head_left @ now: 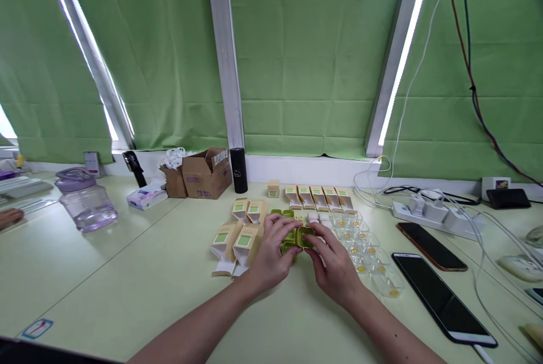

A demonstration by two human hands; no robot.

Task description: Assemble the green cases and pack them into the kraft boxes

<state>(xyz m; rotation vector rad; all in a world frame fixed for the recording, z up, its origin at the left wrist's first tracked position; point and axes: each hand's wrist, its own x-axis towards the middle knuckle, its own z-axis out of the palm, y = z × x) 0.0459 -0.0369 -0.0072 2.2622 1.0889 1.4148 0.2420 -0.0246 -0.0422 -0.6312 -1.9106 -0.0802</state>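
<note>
Left hand [271,251] and right hand [337,268], over the pale-green table [169,285], beside open-flapped cream cardboard boxes [249,235], one rear box [273,189] apparently closed, grip an olive-green square plastic container [305,237], while clear plastic cups [387,282] sit unboxed rightward.

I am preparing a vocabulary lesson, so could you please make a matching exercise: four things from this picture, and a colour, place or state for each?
1. Green piece
2. Bottle
3. Cylinder
4. Carton

A. Black, standing upright
B. Between the left hand and right hand
C. Flaps open
D. Purple-tinted

Pairs: 1-B, 2-D, 3-A, 4-C
</note>
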